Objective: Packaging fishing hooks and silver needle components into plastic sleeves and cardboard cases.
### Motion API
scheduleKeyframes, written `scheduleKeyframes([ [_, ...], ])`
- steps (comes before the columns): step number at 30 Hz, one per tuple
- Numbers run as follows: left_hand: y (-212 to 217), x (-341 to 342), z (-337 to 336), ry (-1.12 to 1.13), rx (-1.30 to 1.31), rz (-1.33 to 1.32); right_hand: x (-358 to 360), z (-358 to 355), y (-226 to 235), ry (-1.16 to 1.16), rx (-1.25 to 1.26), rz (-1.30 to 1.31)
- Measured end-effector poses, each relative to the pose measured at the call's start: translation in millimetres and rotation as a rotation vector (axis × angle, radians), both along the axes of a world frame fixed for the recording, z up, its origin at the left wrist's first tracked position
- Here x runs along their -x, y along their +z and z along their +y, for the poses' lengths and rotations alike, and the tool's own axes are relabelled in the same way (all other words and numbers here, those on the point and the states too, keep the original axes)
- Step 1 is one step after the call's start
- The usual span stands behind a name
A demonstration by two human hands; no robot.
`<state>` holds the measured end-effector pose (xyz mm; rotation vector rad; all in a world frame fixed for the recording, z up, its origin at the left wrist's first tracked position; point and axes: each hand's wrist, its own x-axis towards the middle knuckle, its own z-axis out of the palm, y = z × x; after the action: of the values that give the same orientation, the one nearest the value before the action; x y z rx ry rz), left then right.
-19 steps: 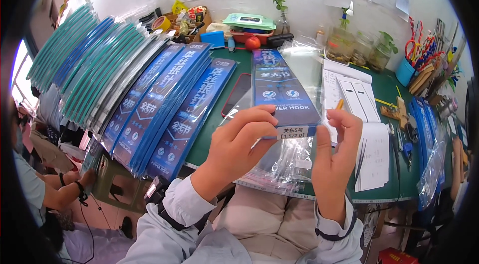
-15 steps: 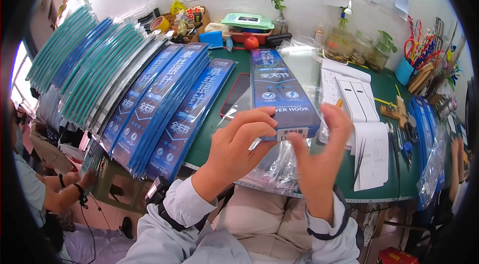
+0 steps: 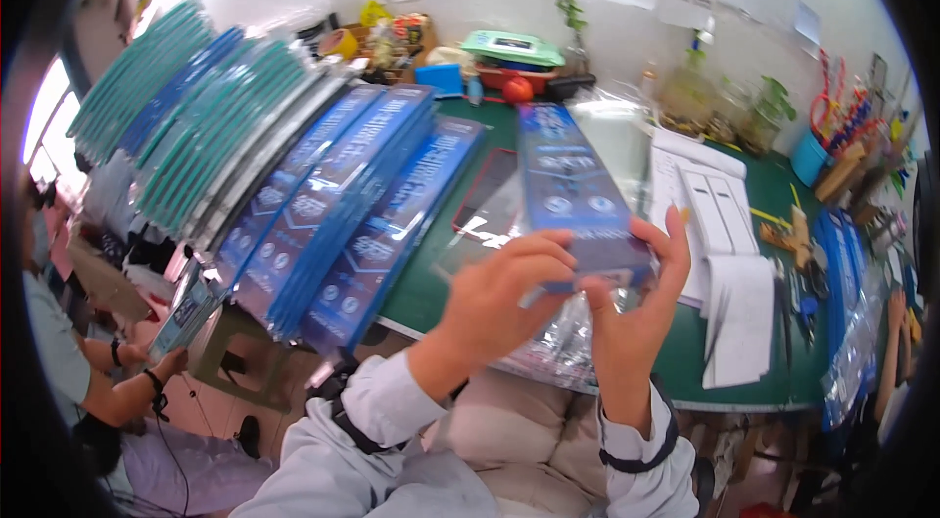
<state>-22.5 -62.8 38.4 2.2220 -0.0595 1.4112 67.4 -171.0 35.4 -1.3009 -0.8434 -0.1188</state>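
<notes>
A long blue printed package (image 3: 571, 187) is held up over the green table (image 3: 509, 126), its near end between both my hands. My left hand (image 3: 497, 304) grips that end from the left, fingers curled over it. My right hand (image 3: 632, 324) closes on it from the right and below, fingers along the package's right edge. Crinkled clear plastic bags (image 3: 560, 347) lie on the table just under my hands. A dark, red-rimmed flat sheet (image 3: 487, 187) rests on the table left of the package.
Rows of blue flat packages (image 3: 355, 208) and teal ones (image 3: 211, 121) are fanned out at the left. White paper sheets (image 3: 720, 254) lie at the right, tools and blue packs (image 3: 844, 268) beyond. Clutter lines the back wall. A seated person's hand (image 3: 166, 364) holds a package at lower left.
The package has tilted up and moved slightly right. My right hand has slid under its near end and closed on it; my left hand keeps its grip.
</notes>
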Motion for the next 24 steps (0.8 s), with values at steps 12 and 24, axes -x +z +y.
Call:
scheduleKeyframes([
  [12, -26, 33, -19, -0.254, 0.421, 0.194, -1, -22, -7, 0.583, -0.147, 1.012],
  [24, 20, 37, 46, -0.027, 0.848, 0.405, 85, -57, -8, 0.540, 0.507, 0.020],
])
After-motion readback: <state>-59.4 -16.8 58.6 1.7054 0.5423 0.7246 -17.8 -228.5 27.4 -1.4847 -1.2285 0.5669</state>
